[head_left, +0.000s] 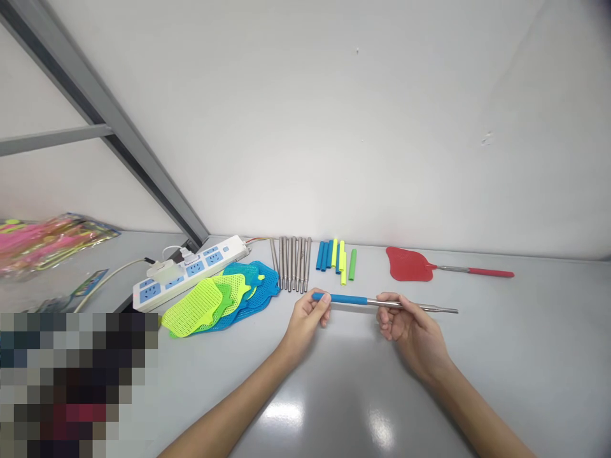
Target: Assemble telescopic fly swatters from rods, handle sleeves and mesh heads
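Observation:
Level above the grey table, a metal telescopic rod with a blue grip sleeve (pixel 348 299) spans both hands. My left hand (pixel 308 313) pinches the sleeve's left end between thumb and fingers. My right hand (pixel 411 327) is closed around the bare metal part, whose thin tip (pixel 446 310) sticks out to the right. Behind the rod lie several loose metal rods (pixel 293 264) side by side, and blue sleeves (pixel 324 256), yellow sleeves (pixel 342 264) and a green sleeve (pixel 352 264). A red fly swatter (pixel 410 264) with its handle attached rests at the back right.
Perforated swatter heads (pixel 193 308) in yellow, green and blue lie piled left of my left hand. A white power strip (pixel 191 272) with plugs and cables is behind them. Plastic-bagged items (pixel 52 242) lie far left by a metal frame post (pixel 138 152). A wall closes the back.

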`<state>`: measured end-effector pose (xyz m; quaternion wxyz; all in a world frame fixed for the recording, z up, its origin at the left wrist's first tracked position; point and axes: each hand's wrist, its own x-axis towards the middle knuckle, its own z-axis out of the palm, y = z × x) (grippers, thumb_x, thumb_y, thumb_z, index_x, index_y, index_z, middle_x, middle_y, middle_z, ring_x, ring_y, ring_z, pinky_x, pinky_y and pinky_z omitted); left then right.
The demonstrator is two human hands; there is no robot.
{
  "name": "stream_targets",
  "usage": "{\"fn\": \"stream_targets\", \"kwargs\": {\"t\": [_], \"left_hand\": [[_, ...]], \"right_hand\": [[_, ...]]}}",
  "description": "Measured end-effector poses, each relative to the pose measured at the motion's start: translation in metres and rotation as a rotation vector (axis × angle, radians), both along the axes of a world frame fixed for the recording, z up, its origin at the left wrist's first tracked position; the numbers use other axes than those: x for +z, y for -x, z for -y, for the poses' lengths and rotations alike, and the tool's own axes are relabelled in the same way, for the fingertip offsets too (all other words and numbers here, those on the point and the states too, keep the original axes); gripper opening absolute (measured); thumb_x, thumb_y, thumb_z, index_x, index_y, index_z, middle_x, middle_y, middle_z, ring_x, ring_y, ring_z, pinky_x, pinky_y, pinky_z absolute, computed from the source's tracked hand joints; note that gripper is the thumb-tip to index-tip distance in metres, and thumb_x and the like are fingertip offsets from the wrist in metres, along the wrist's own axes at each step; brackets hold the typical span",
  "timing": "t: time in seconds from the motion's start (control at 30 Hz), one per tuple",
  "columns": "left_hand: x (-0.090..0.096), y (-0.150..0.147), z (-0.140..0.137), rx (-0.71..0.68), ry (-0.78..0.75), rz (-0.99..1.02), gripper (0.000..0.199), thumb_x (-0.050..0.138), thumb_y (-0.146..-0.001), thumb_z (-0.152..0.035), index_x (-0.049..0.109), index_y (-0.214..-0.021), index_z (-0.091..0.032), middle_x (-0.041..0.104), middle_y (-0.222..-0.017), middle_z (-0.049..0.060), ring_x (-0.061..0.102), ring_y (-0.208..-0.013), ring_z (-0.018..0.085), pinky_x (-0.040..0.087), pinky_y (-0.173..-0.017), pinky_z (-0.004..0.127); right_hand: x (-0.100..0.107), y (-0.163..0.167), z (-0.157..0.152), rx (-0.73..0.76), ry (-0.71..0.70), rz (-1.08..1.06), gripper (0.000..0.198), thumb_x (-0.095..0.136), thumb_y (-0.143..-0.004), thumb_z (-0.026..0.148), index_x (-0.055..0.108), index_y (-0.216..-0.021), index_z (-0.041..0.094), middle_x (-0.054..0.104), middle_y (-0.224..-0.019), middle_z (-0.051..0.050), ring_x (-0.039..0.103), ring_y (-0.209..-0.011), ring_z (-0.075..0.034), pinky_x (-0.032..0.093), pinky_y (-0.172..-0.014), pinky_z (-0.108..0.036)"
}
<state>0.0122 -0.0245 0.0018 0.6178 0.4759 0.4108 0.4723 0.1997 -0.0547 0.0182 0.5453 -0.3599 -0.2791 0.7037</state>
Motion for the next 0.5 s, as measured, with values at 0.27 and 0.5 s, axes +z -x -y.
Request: {"fn": "stream_targets", "kwargs": {"t": [0.27,0.5], "left_hand": [[0.0041,-0.0018,0.002,-0.029,-0.026,-0.079,0.019,0.051,-0.074,-0.034,0.052,-0.071,-0.016,0.045,-0.051,-0.003,0.039,-0.047,0.008,0.03,-0.05,0.02],[0.0049,-0.002,0.0062,-0.065,-0.081,-0.203,0.018,0.051,-0.073,-0.034,0.055,-0.072,-0.017,0.046,-0.054,-0.002,0.039,-0.051,0.01,0.031,-0.052,0.02]], "right_hand": [[0.0026,-0.0011,0.0007,-0.02,0.006,0.028,0.03,0.039,-0.078,0.037,0.06,-0.084,0.017,0.046,-0.057,-0.003,0.04,-0.053,-0.014,0.033,-0.048,-0.026],[0.0011,-0.0012,-0.0025,-0.129,0.011,0.122,0.032,0.042,-0.076,0.042,0.059,-0.089,0.018,0.039,-0.053,0.0,0.038,-0.05,-0.013,0.033,-0.046,-0.025]]}}
